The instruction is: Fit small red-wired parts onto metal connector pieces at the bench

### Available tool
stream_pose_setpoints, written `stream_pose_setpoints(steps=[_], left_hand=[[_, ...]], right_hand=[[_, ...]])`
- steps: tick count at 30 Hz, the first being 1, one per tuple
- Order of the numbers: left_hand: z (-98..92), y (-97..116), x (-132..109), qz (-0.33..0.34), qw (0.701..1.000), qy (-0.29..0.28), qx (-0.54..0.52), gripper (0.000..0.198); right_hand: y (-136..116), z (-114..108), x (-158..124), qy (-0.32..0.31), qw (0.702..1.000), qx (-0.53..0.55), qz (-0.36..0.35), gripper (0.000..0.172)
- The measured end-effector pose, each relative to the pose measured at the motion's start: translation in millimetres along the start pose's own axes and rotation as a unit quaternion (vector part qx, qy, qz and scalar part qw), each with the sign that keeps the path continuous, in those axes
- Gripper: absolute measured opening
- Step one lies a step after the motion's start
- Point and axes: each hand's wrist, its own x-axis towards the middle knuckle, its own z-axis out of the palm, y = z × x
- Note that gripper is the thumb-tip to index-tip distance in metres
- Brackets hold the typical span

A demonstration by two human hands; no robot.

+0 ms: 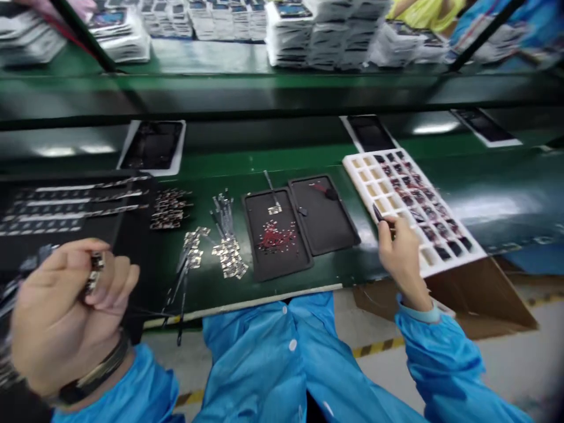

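Raised at the lower left, my left hand (73, 311) has its fingers curled around a small circuit board (94, 272) with metallic contacts. My right hand (400, 252) pinches a slim dark tool (378, 212) over the left edge of a white foam tray (434, 271). Small black parts with red wires (412, 191) fill many of the tray's pockets; several pockets along its left side are bare. Between my hands lies a black two-part tray (282, 271) with tiny red and white pieces (277, 236) and one small board with a strip (275, 208).
Bundles of small boards with thin strips (229, 257) lie left of the black tray, beside a pile of small parts (170, 208). A black mat (132, 235) is farther left. Dark panels in white frames (153, 147) line the back; stacks of them (288, 35) stand on the shelf.
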Motion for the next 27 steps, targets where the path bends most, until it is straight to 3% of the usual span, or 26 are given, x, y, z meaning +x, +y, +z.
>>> stream_pose_setpoints(steps=[3,6,8,11,15,18,22,27], left_hand=[[-6.4,3.0,-6.7,-0.023,0.998,-0.038,-0.038,0.021],[-9.3,-15.0,-4.5,0.004,0.998,-0.061,-0.018,0.021],[-9.1,-38.1,4.7,0.003,0.997,-0.073,0.034,0.023],[-6.8,-76.0,24.0,-0.025,0.985,-0.108,0.132,0.029],[-1.4,-113.1,48.9,-0.025,0.953,-0.180,0.242,0.022],[4.2,-129.8,63.5,0.041,0.918,-0.223,0.326,0.019],[12.2,-141.1,75.8,0.126,0.861,-0.268,0.414,0.018],[13.6,-141.5,77.1,0.151,0.799,-0.271,0.516,0.026]], right_hand=[[-7.0,47.8,6.0,-0.015,0.997,-0.077,-0.008,0.036],[4.6,75.5,13.6,-0.023,0.991,-0.133,0.003,0.038],[11.2,81.1,17.0,-0.037,0.986,-0.161,-0.010,0.039],[6.2,72.0,23.0,-0.054,0.982,-0.178,-0.043,0.041],[-43.1,45.9,40.7,-0.095,0.987,-0.066,-0.109,0.041],[-97.4,43.0,56.5,-0.208,0.956,0.053,-0.198,0.036],[-144.2,78.1,74.7,-0.280,0.913,0.067,-0.288,0.026],[-139.4,118.6,91.8,-0.302,0.911,-0.054,-0.276,0.022]])
